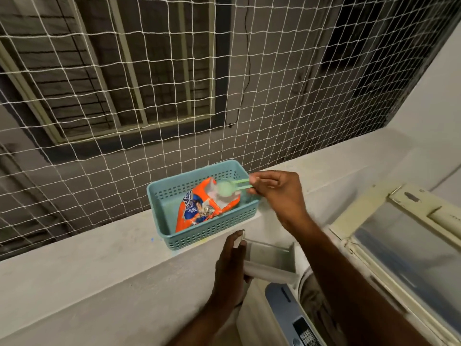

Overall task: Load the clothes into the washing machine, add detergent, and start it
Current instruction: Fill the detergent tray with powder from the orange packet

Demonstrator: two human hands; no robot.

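We see the orange detergent packet [199, 208] lying open-topped in a teal perforated basket [212, 231], which sits on a pale concrete ledge [87, 270]. Just above the packet's mouth hangs a green scoop [225, 188]; our right hand [277, 191] has its grip pinched on the scoop's handle w/ thumb & fingertips. Our left hand [230, 268] is lower, grip wrapped round one end of a white detergent tray [270, 262], held just in front of the ledge & below the basket, apart from it. The tray looks bare inside, tho it's blurred.

At the lower right is the washing machine [294, 320]: blue-grey control panel, clothes dimly visible in the tub, cream lid [404, 245] raised w/ a tinted window. Behind the ledge a white net [149, 96] spans the opening; beyond it, a grey bldg wall w/ barred windows. A plain white wall closes the right side.
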